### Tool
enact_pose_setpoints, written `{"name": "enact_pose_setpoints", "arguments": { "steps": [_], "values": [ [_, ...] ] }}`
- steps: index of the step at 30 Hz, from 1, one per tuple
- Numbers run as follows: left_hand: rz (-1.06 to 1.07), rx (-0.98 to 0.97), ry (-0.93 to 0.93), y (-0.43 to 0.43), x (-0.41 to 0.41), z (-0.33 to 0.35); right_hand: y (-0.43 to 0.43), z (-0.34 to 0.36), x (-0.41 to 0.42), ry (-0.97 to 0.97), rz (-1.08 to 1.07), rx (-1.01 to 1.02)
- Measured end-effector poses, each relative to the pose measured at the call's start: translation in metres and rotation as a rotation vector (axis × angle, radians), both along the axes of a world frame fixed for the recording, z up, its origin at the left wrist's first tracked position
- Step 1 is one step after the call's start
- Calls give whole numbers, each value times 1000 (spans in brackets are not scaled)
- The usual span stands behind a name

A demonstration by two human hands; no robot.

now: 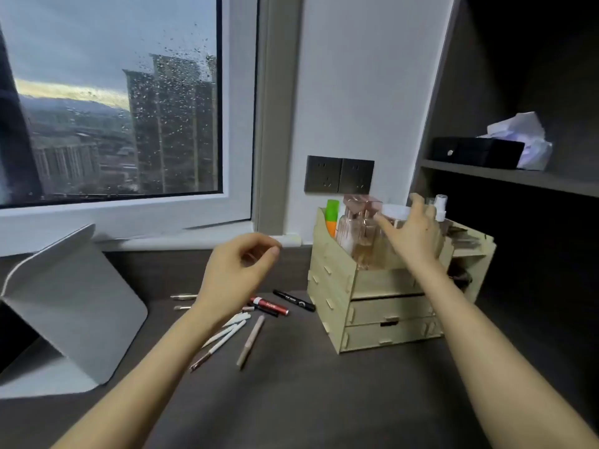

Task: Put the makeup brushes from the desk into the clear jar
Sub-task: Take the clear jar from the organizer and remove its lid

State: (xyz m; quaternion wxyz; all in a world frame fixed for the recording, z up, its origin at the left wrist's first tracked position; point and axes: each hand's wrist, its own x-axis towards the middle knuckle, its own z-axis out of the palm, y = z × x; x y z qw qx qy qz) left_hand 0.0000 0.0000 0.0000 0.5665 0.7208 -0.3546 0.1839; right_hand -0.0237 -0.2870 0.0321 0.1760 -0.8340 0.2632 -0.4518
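On the dark worktop lie slim white and beige makeup brushes, loosely scattered. Left hand hovers, grip loosely curled, empty. Right hand spreads around the clear jar in the wooden organizer.

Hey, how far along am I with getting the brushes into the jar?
Nothing looks done yet: the brushes lie loose on the desk. In hand: your right hand is reaching at the clear jar in the wooden organizer; your left hand hovers empty. Every brush is left.

Dim grey daylight enters through the rain-spotted window; right shelves fall dark, edges bend, everything slightly soft.
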Motion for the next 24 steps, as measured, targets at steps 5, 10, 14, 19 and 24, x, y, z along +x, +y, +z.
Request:
{"name": "enact_pose_setpoints", "arguments": {
  "steps": [5,10,14,19,24],
  "values": [
    [8,14,-6,-14,21,-1,-8,2,19,55,-131,7],
    [17,14,-15,-19,25,-4,13,36,-13,-265,-194,-46],
    [105,45,-200,-20,10,-9,73,40,-56,-603,60,-174],
    [132,244,-474,-12,-14,-19,147,-7,-67,-569,649,262],
    [221,360,-465,18,-31,-47,178,-46,-76,-373,699,449]
  ]
}}
